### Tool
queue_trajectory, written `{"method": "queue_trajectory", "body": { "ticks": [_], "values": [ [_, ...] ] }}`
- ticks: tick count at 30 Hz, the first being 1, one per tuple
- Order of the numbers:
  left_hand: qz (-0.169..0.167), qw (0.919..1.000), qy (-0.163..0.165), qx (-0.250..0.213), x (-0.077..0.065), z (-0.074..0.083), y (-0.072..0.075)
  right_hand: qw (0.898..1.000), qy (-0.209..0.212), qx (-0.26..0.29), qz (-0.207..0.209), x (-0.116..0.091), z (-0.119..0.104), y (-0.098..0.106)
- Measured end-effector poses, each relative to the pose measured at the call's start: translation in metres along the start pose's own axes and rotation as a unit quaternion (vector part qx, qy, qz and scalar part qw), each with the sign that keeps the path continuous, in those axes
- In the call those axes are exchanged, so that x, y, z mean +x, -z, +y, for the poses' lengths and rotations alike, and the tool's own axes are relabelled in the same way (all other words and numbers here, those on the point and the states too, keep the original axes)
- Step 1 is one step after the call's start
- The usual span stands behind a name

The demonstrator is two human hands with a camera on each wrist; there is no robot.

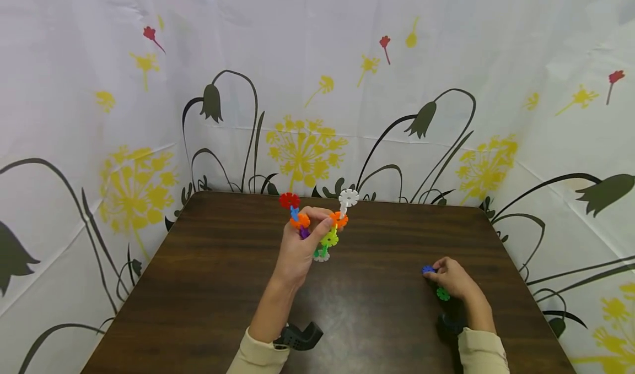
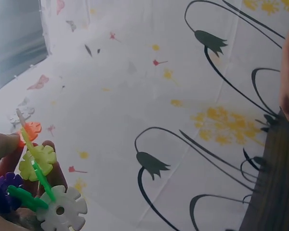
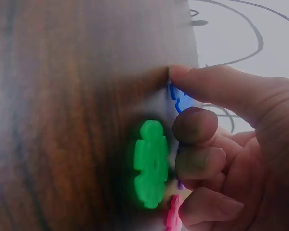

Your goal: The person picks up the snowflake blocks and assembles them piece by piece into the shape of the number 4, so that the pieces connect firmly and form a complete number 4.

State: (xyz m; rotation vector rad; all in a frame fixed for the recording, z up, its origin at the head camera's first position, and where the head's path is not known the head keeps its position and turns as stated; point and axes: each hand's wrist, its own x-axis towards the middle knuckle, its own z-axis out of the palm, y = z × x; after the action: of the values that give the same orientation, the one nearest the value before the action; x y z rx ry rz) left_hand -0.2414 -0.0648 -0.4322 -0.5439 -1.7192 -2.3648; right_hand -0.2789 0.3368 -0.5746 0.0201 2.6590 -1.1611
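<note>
My left hand (image 1: 296, 248), raised over the table, grips a chain of notched plastic flower discs linked into a curve. A red disc (image 1: 289, 200) tops its left end and a white disc (image 1: 349, 198) its right end. Orange, purple, green and yellow-green discs (image 2: 37, 162) lie between, along with another white disc (image 2: 62, 210) at the bottom; the fingers hide part of the chain. On the right side, my right hand (image 1: 455, 280) pinches a blue disc (image 3: 182, 98) between thumb and forefinger, low over the tabletop. A loose green disc (image 3: 151, 164) lies just beside its fingers.
The dark wooden table (image 1: 223, 275) reaches back to a white curtain (image 1: 307, 43) printed with flowers. Near the right fingers, a pink disc (image 3: 173, 214) and a sliver of purple show. Each wrist carries a black camera mount (image 1: 302, 336).
</note>
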Motion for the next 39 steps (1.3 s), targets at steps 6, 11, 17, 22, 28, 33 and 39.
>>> {"method": "queue_trajectory", "body": {
  "ticks": [6,11,17,22,28,33,39],
  "values": [
    [-0.003,0.9971,-0.026,0.071,-0.001,-0.01,0.001,0.99,0.066,0.109,-0.053,0.005,-0.005,-0.01],
    [0.014,0.9958,-0.012,0.09,0.0,-0.017,0.003,0.969,0.104,0.216,-0.061,0.006,-0.037,-0.021],
    [0.039,0.9963,-0.029,0.071,0.002,-0.023,0.002,0.931,0.173,0.319,-0.036,-0.007,-0.093,-0.032],
    [0.03,0.9962,-0.049,0.066,0.002,-0.027,-0.001,0.893,0.237,0.381,-0.042,-0.019,-0.138,-0.043],
    [-0.01,0.9955,-0.078,0.053,0.002,-0.028,-0.007,0.858,0.277,0.429,-0.06,-0.036,-0.176,-0.052],
    [-0.024,0.9952,-0.083,0.045,-0.001,-0.029,-0.012,0.841,0.293,0.446,-0.088,-0.046,-0.193,-0.057],
    [-0.03,0.9956,-0.078,0.043,-0.003,-0.031,-0.017,0.832,0.296,0.455,-0.11,-0.048,-0.201,-0.057]
  ]
}}
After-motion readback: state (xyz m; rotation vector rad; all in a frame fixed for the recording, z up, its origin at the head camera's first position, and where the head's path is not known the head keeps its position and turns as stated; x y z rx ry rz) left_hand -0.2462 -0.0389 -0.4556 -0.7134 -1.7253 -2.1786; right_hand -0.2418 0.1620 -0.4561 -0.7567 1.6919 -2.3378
